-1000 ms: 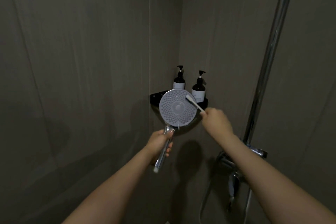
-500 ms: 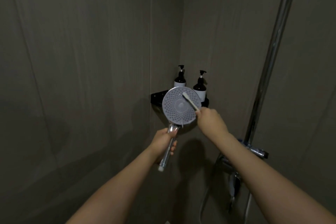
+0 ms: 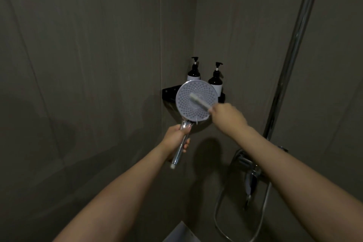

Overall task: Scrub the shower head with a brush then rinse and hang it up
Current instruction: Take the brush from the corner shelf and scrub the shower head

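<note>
The round shower head (image 3: 187,108) faces me with its grey dotted nozzle plate, held up in front of the corner. My left hand (image 3: 175,139) grips its chrome handle (image 3: 179,151) below the disc. My right hand (image 3: 227,117) holds a small white brush (image 3: 199,100), blurred by motion. The brush's head lies on the middle of the nozzle plate. Its handle slants down to the right into my fingers.
Two dark pump bottles (image 3: 216,82) stand on a black corner shelf (image 3: 170,92) right behind the shower head. A chrome riser pipe (image 3: 294,45) runs up the right wall above the mixer tap (image 3: 247,165), with the hose (image 3: 222,214) looping below.
The brush head has slid from the plate's upper right edge toward its middle. My right hand followed to the left. The shower head and left hand stayed almost in place.
</note>
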